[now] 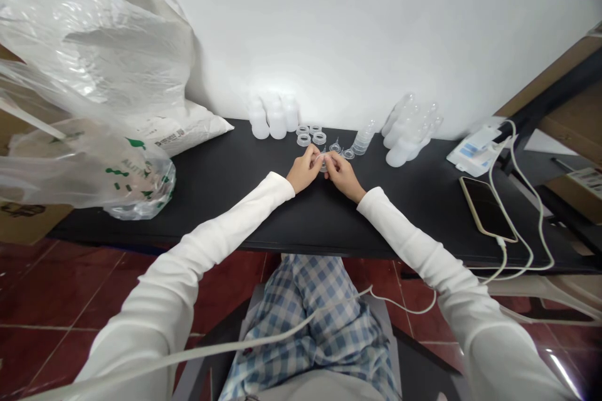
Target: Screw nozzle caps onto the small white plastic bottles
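My left hand [305,170] and my right hand [343,174] meet over the black table, their fingers closed on a small clear ring-shaped bottle part [323,164] with a thin tip pointing up. The fingers cover most of it. Just beyond them lie several translucent rings [303,139]. Beside my right fingers are a clear pointed nozzle piece [335,146] and another small ring piece [348,154]. A leaning stack of clear caps [364,139] stands to the right of these.
White bottles [276,119] stand by the wall. Bottles with clear domed tops [409,131] are grouped at right. A phone [488,209] on a cable and a white-blue packet [476,150] lie far right. Large plastic bags [136,169] crowd the left. A cable [282,333] crosses my lap.
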A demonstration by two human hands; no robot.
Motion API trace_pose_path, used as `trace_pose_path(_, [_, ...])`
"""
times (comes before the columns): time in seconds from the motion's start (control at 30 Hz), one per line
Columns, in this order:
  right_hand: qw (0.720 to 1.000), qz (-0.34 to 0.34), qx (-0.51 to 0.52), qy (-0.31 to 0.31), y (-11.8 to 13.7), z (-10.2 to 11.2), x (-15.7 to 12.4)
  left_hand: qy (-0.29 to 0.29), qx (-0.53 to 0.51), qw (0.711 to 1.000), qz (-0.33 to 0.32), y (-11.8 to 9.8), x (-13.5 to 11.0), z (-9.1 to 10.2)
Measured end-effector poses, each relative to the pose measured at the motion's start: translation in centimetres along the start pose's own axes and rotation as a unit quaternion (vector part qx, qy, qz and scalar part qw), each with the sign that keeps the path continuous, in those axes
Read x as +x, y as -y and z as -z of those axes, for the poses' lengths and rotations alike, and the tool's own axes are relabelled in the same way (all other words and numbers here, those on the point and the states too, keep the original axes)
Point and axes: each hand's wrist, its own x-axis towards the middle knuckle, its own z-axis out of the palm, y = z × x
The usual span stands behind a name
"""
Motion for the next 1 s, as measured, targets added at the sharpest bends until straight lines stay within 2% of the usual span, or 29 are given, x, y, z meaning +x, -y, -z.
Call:
trace_pose_path(0.2, [0.998,-0.018,0.063,0.016,-0.4,0.1,0.2,0.041,-0.075,0.996,0.032,0.1,0.2,0.2])
trace_pose_path(0.37, [0.995,-0.001,0.095,0.033,-0.9,0.1,0.6,0.053,-0.055,0.997,0.018,0.3,0.3,0.4])
trace_pose_path(0.5, [0.997,0.004,0.071,0.023,-0.8,0.0,0.4,0.034,0.001,0.999,0.004,-0.1,0.2,0.6])
trace_pose_path(0.77, [0.997,0.022,-0.069,-0.023,0.1,0.1,-0.4,0.005,0.061,0.998,0.006,-1.1,-0.2,0.3])
trace_pose_path(0.9, [0.999,0.008,-0.051,-0.01,0.2,0.3,-0.3,0.005,0.062,0.998,0.016,-0.9,-0.2,0.3])
trace_pose_path(1.0, [1.0,-0.003,-0.014,0.013,0.1,0.3,-0.2,0.017,0.026,0.999,0.028,-0.6,-0.1,0.4])
